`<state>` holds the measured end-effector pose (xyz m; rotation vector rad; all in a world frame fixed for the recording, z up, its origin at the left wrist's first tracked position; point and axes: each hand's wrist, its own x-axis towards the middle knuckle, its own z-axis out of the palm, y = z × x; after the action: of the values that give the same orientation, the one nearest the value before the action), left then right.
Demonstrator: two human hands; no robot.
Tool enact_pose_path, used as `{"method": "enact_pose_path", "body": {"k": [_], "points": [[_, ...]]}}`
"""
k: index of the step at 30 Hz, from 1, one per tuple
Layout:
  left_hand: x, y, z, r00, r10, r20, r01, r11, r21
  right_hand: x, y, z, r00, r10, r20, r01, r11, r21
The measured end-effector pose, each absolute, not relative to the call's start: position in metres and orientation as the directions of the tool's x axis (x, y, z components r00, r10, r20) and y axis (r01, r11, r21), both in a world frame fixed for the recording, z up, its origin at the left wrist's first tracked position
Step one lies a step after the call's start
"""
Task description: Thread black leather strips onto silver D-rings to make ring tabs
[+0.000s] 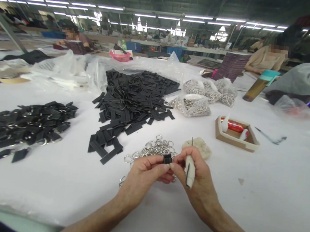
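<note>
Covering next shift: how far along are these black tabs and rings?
Done: the pile of black tabs with rings fitted. In hand: the left hand and right hand pinch one black tab; the right also holds a white-handled tool. Remaining: the heap of loose tabs and the loose rings.

The head camera looks forward and down, close above the left hand (142,176) and right hand (199,185), across the table (274,206) to the far workshop (165,30).

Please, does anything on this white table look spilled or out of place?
Two flat black tabs lie apart, just below the heap of black tabs with metal rings. They look slipped from it, though they may have been put there.
</note>
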<state>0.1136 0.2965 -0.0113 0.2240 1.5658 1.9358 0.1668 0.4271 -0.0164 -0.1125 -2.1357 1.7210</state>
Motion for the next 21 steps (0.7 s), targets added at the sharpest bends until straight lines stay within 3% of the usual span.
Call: {"method": "enact_pose_path", "body": {"k": [14,21], "points": [[0.1136,0.2939,-0.0102,-0.801,0.560,-0.212,-0.255,0.002,0.967,0.1650,0.4262,-0.0189,-0.934,0.295,0.203,-0.163,0.154,-0.974],[0.1143,0.2930,-0.0069,-0.796,0.556,-0.239,-0.262,0.038,0.964,0.1650,0.4306,-0.0108,-0.936,0.266,0.230,-0.182,0.192,-0.964]]}}
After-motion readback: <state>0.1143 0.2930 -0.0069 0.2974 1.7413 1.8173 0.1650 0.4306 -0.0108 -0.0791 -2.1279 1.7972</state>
